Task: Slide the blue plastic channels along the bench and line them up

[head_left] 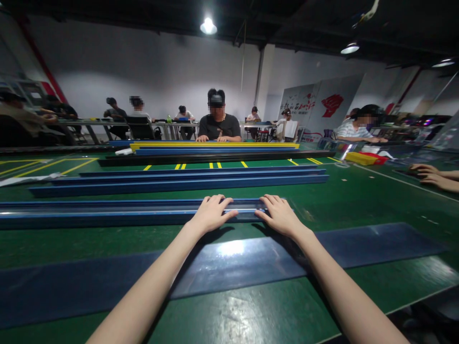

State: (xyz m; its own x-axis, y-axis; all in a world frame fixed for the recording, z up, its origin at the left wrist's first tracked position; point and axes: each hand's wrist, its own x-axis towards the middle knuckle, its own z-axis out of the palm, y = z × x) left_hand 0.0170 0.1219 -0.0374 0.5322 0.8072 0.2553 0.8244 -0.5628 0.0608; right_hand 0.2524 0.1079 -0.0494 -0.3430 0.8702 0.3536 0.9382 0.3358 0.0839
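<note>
A long blue channel with raised edges lies across the green table, and a shiny, see-through-looking strip runs inside it. Near its right end, my left hand spans the channel, fingers over the far edge and thumb by the near one. My right hand grips the same channel a little further right, at its end, with the thumb pointing inward. Both palms face down, and a short stretch of channel shows between the hands. Closer to me, a flat, glossy dark blue strip lies under my forearms.
More blue channels, a black one and a yellow one lie beyond on the green table. A person sits opposite. Another person's hands are at the right edge, near a yellow-and-red tray.
</note>
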